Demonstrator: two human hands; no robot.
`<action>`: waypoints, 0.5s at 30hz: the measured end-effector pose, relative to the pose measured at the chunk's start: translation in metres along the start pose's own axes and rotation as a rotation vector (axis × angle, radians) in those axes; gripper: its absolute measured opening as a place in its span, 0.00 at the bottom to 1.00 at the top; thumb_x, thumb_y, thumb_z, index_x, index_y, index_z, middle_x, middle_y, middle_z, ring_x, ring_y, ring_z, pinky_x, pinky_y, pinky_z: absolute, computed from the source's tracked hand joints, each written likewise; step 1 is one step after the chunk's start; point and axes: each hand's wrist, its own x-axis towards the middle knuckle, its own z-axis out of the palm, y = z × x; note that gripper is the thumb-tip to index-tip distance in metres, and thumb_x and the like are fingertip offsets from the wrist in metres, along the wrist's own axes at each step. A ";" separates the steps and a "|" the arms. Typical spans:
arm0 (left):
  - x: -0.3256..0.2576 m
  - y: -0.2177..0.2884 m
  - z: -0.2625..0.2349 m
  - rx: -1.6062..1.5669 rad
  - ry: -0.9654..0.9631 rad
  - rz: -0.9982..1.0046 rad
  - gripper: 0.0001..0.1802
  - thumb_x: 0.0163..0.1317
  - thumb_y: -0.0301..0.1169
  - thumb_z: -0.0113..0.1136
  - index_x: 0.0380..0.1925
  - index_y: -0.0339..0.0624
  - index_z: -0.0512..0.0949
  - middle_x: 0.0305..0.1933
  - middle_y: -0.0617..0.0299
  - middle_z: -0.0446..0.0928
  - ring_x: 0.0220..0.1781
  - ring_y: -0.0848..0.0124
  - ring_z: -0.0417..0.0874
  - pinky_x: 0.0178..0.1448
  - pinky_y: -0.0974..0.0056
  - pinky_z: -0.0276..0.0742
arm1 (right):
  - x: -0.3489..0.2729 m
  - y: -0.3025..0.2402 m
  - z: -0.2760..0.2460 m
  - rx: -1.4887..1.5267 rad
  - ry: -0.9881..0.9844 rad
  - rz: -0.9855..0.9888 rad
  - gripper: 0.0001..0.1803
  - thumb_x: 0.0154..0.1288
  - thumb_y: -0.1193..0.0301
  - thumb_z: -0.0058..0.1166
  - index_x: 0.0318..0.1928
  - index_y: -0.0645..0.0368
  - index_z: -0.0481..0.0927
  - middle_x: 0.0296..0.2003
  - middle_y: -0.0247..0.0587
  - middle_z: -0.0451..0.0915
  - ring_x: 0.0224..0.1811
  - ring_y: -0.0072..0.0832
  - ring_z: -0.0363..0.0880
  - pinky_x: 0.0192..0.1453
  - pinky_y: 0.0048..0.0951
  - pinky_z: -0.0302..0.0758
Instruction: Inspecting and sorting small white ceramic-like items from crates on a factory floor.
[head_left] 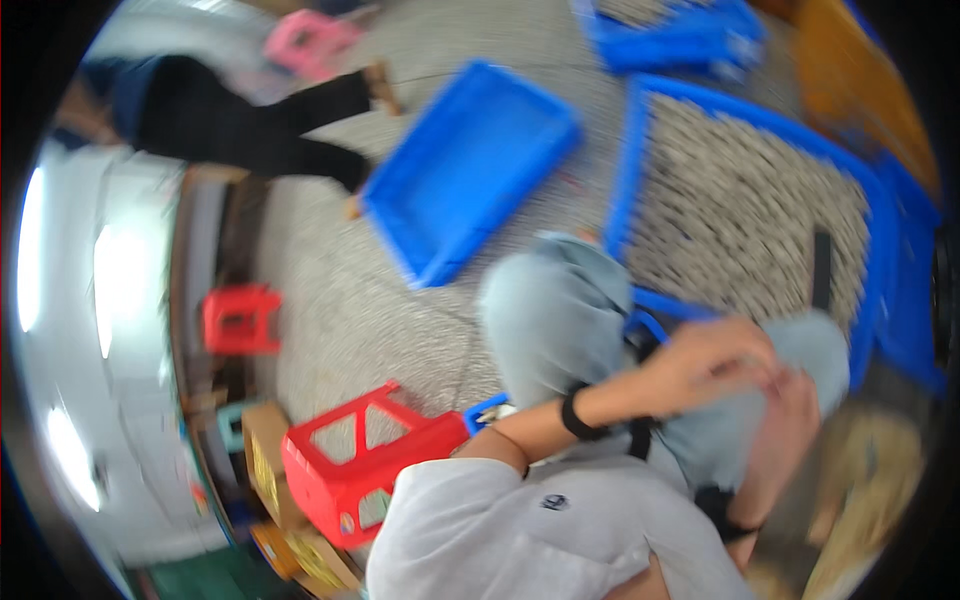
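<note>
My left hand is over my lap with its fingers curled inward, meeting my right hand at the fingertips. Motion blur smears both hands, the right more strongly, and whatever may be between the fingers cannot be made out. Each wrist wears a black band. Just beyond my knees is a large blue tray filled with many small grey-beige pieces. A dark flat strip lies on the pieces at the tray's right side, near my right knee.
A blue tray with nothing visible in it lies on the floor ahead. Another blue tray stands at the far right. Red stools and cardboard boxes are at left. A person in dark trousers is at far left.
</note>
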 end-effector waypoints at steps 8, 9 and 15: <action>-0.042 0.069 -0.039 0.196 0.303 -0.098 0.04 0.59 0.27 0.55 0.32 0.39 0.73 0.29 0.63 0.75 0.29 0.75 0.77 0.28 0.73 0.72 | 0.052 0.040 -0.041 0.058 -0.320 -0.161 0.15 0.66 0.67 0.43 0.41 0.70 0.72 0.38 0.46 0.72 0.42 0.33 0.71 0.48 0.33 0.70; -0.047 0.074 -0.043 0.263 0.370 -0.086 0.05 0.59 0.28 0.54 0.31 0.38 0.73 0.30 0.63 0.75 0.30 0.78 0.77 0.29 0.74 0.71 | 0.045 0.023 -0.036 -0.128 -0.352 -0.298 0.14 0.66 0.67 0.43 0.35 0.68 0.73 0.32 0.44 0.73 0.36 0.31 0.72 0.41 0.31 0.72; -0.087 0.086 -0.059 0.283 0.628 -0.181 0.05 0.61 0.28 0.51 0.34 0.38 0.73 0.32 0.65 0.75 0.30 0.81 0.73 0.29 0.75 0.70 | 0.054 0.017 -0.014 -0.122 -0.392 -0.257 0.14 0.65 0.70 0.44 0.32 0.72 0.75 0.28 0.47 0.74 0.32 0.32 0.74 0.37 0.31 0.74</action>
